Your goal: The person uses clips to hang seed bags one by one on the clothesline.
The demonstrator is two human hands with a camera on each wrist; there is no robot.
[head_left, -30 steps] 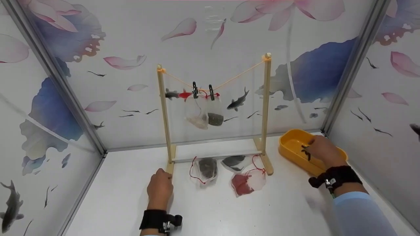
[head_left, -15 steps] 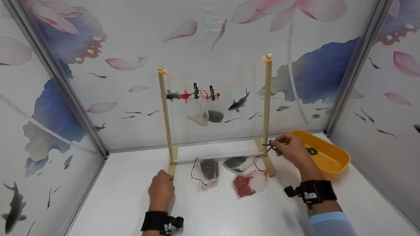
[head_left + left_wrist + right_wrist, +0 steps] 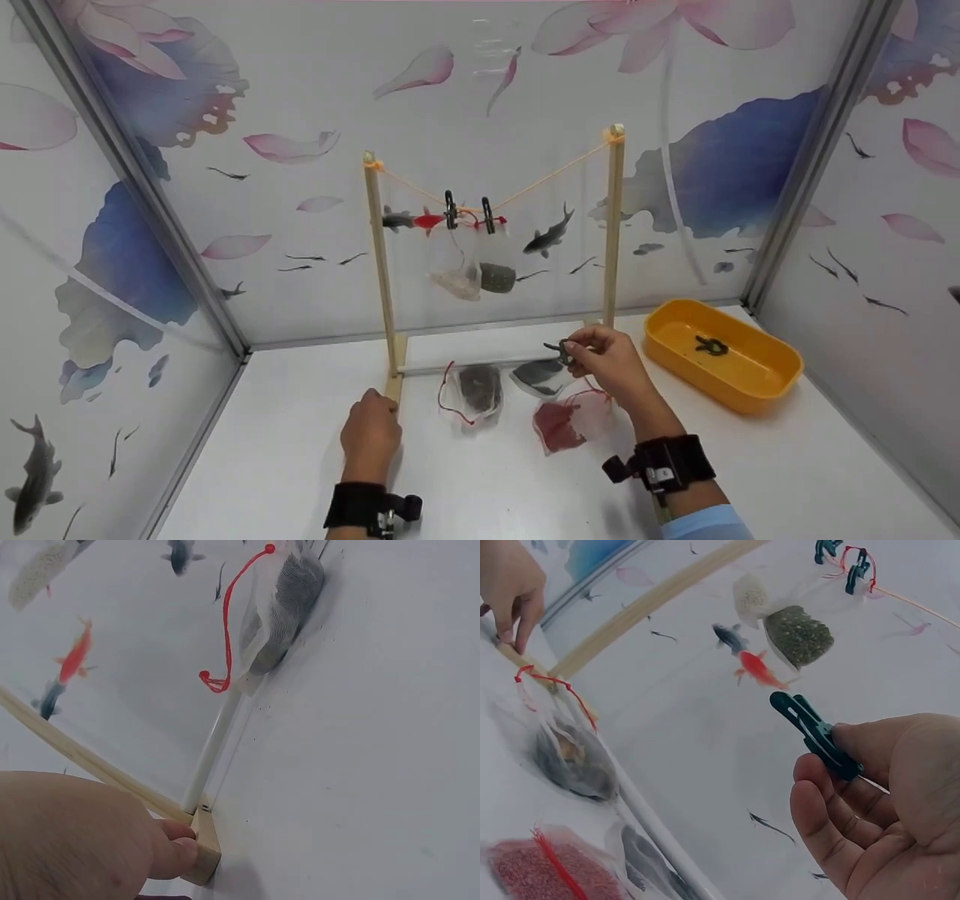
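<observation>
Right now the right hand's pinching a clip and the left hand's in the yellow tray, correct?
Partly: the left hand isn't in the yellow tray; it holds the stand's wooden foot, as the left wrist view shows. The right hand does pinch a clip.

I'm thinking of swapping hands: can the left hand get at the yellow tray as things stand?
Probably not: the left hand grips the stand's left foot, and the right forearm lies between it and the yellow tray.

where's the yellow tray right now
In the head view, the yellow tray sits on the table at the right, just right of the rack's right post and the right hand.
</observation>
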